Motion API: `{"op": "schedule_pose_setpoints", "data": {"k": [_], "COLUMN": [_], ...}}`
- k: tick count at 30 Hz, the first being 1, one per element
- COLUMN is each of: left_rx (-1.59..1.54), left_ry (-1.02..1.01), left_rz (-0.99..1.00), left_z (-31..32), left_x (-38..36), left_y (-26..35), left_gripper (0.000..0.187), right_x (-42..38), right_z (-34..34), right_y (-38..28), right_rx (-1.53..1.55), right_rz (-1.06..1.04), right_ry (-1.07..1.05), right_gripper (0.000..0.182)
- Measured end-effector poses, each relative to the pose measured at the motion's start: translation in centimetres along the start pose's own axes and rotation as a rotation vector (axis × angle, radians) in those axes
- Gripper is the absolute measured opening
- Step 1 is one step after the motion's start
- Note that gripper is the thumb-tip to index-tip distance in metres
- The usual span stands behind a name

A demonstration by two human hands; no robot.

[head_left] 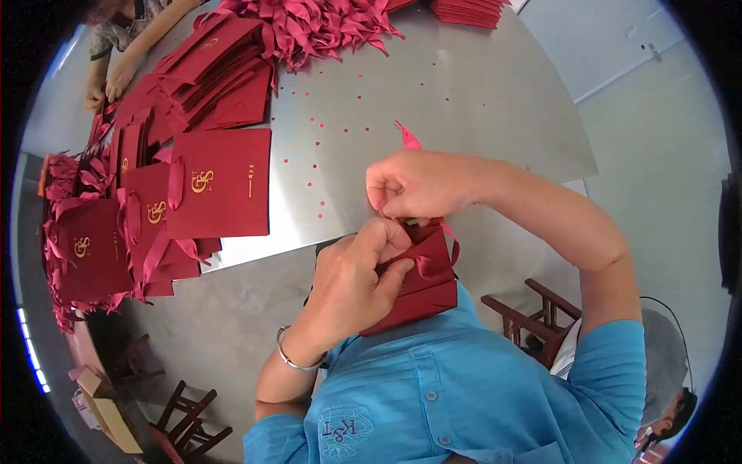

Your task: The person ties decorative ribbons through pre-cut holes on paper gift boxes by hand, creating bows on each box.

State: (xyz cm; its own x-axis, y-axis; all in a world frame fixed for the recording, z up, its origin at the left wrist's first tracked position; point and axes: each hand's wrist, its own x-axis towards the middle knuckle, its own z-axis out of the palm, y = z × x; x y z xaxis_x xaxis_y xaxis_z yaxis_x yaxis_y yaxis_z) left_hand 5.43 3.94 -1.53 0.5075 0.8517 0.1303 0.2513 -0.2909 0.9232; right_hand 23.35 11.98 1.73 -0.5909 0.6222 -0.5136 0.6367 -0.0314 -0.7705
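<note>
In front of my blue shirt is a small dark red paper gift bag (417, 305), tilted, with its opening toward my hands. My left hand (348, 278), with a bracelet on its wrist, is closed on the bag's upper edge. Its thumb presses the bag's side. My right hand (425, 185) is closed in a pinch just above the opening, on a pink ribbon (408, 137) whose end pokes out beyond the knuckles. A loop of ribbon handle (454, 246) hangs at the bag's right side. The fingertips partly hide the bag's top edge.
Finished-looking red bags with ribbon handles (220, 185) overlap at the table's left. Behind them lie stacked flat bags (209, 69) and a pink ribbon heap (309, 27). Small red paper dots dot the metal table (479, 131). Another person's hands (116, 81) work far left. Wooden stools (189, 421) stand below.
</note>
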Motion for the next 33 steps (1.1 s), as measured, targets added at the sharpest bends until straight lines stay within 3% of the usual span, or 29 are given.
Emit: {"op": "schedule_pose_setpoints", "data": {"k": [2, 4, 5, 7, 11, 13, 16, 21, 23, 24, 26, 30, 32, 33], "left_rx": [-0.001, 0.002, 0.005, -0.091, -0.174, -0.286, -0.313, -0.224, -0.167, -0.176, -0.193, -0.220, -0.218, -0.221], "left_ry": [0.019, -0.004, -0.003, -0.032, -0.003, 0.014, 0.023, 0.032, 0.021, 0.017, 0.005, -0.002, 0.005, -0.003], "left_rz": [0.026, -0.015, -0.014, -0.149, -0.196, -0.325, -0.338, -0.260, -0.214, -0.234, -0.249, -0.263, -0.266, -0.258], "left_z": [0.1, 0.0, -0.1, -0.2, -0.2, -0.5, -0.6, -0.3, -0.3, -0.4, -0.3, -0.1, -0.1, -0.1], "left_x": [0.0, 0.0, 0.0, 0.1, 0.3, 0.4, 0.6, 0.5, 0.6, 0.6, 0.7, 0.8, 0.7, 0.7], "left_y": [-0.2, -0.2, -0.4, -0.9, -1.9, -2.3, -2.1, -2.9, -2.9, -2.8, -2.8, -2.8, -2.8, -3.1], "left_gripper": [0.023, 0.023, 0.023, 0.024, 0.025, 0.026, 0.025, 0.022, 0.022, 0.021, 0.021, 0.019, 0.017, 0.017], "right_x": [0.8, 1.8, 2.3, 3.4, 4.2, 3.2, 0.3, -5.2, -7.4, -8.0, -8.8, -7.3, -6.3, -6.3], "right_z": [0.5, 1.0, 1.0, 0.6, 0.5, 0.7, 1.3, 3.8, 4.8, 5.3, 6.0, 7.2, 7.5, 7.5], "right_y": [0.9, 1.6, 2.0, 2.7, 3.0, 2.7, 3.1, 6.5, 7.0, 7.3, 7.9, 7.7, 7.7, 7.7], "right_rx": [-0.083, -0.098, -0.099, -0.023, 0.235, 0.352, 0.191, 0.200, 0.144, 0.144, 0.317, 0.550, 0.697, 0.695], "right_rz": [-0.106, -0.253, -0.256, -0.401, -0.440, -0.400, -0.252, -0.237, 0.014, 0.022, 0.333, 0.312, 0.097, 0.092], "right_ry": [0.091, 0.358, 0.358, 0.538, 0.585, 0.649, 0.808, 0.931, 0.989, 0.993, 0.893, 0.750, 0.845, 0.838], "right_gripper": [0.008, 0.010, 0.010, 0.009, 0.010, 0.015, 0.018, 0.012, 0.020, 0.020, 0.026, 0.024, 0.022, 0.022]}}
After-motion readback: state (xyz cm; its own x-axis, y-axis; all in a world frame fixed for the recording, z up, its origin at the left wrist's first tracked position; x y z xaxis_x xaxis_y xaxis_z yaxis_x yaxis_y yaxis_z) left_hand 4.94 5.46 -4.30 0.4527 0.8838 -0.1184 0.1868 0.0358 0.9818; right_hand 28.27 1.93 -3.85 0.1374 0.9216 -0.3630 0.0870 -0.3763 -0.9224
